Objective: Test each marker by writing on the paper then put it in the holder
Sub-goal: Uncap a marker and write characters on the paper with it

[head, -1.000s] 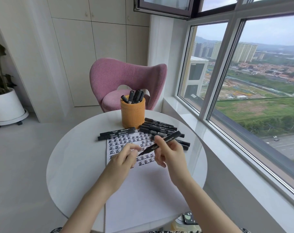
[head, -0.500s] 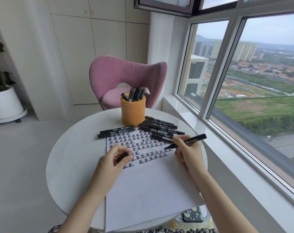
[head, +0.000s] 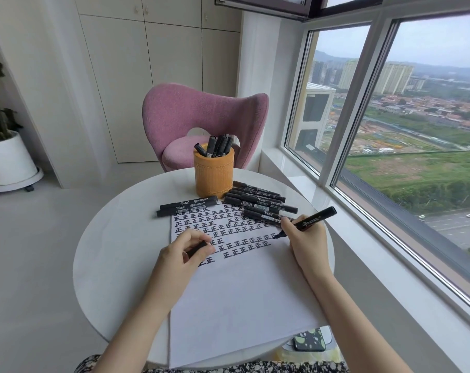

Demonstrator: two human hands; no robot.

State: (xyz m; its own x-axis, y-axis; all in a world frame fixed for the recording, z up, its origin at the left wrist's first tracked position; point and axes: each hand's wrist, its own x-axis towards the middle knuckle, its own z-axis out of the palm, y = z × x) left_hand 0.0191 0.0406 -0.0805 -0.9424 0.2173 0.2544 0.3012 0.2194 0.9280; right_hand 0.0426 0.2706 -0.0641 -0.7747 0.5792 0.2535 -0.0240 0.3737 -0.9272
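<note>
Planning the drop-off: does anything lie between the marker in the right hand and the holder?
Yes, low down: a pile of loose markers lies on the table between the marker and the holder. Above the pile nothing visible blocks the way, though several markers already stand in the holder.

You've got bright, even daylight coming in from the window [head: 416, 157] on the right of the frame; hazy sky, not blown out. Shadows on the paper [head: 242, 305] and table [head: 115, 251] are faint and soft. Mild sheen on the sill [head: 287, 168]. Wide-angle bowing at the edges: upper-left cabinets [head: 115, 76] lean. Centre is sharp, bottom edge slightly soft.
</note>
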